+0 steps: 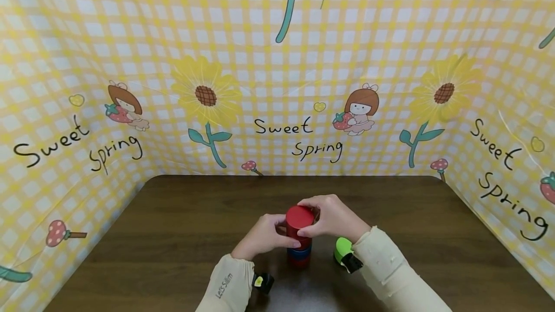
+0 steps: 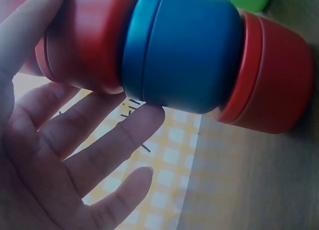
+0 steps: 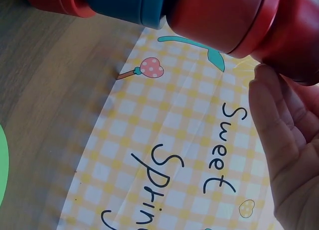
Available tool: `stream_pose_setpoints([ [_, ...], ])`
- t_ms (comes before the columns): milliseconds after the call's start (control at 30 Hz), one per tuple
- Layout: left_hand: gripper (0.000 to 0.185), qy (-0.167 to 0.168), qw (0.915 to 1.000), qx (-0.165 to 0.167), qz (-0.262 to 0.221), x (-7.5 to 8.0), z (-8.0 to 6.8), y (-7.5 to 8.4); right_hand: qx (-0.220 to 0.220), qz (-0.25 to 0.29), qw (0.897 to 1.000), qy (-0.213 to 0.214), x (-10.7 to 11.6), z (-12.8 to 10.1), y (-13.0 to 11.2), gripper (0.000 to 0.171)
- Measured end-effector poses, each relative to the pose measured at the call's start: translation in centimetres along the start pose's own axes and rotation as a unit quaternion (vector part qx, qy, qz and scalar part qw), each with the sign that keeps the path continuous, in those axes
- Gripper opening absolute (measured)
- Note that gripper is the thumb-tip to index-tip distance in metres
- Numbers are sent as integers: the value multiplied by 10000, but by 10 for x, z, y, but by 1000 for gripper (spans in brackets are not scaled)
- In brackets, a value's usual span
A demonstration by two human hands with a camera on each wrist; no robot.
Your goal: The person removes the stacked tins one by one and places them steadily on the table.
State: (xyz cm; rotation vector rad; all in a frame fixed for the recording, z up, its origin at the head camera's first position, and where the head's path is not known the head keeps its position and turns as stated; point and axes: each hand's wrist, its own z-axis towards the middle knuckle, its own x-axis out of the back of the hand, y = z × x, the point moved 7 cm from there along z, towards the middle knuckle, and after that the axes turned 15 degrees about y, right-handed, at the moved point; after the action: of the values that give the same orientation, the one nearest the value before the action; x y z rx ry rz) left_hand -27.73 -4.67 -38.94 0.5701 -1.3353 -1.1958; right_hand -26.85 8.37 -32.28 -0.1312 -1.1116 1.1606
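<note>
Here, stack (image 1: pixel 305 243): four canisters, upright on the wooden table (image 1: pixel 182 235), between your hands.
Top red canister (image 1: pixel 300 218): your right hand (image 1: pixel 336 215) grips its sides, thumb and fingers curled.
Lower red canister (image 2: pixel 94 36): your left hand (image 1: pixel 262 237) holds it between thumb and fingers; the head view mostly hides it, the left wrist view bares its side.
Blue canister (image 2: pixel 184 51): just beneath; your left wrist view shows its seam.
Bottom red canister (image 2: pixel 274 73): touching the table.
Green item (image 1: pixel 343 244): right of the stack; your right wrist view catches only its edge.
Checked cloth (image 1: pixel 282 81): behind the table, lettered "Sweet Spring".
</note>
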Motion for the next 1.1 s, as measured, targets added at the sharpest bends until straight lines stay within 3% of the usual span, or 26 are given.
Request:
stream_pose_setpoints([
  [700,51,4,9998,114,-192,-2,0,-4,-112,-121,9998,144,7,-4,5,41],
  [1100,60,-27,9993,333,-190,0,-2,-4,113,-927,9945,471,15,-8,3,43],
])
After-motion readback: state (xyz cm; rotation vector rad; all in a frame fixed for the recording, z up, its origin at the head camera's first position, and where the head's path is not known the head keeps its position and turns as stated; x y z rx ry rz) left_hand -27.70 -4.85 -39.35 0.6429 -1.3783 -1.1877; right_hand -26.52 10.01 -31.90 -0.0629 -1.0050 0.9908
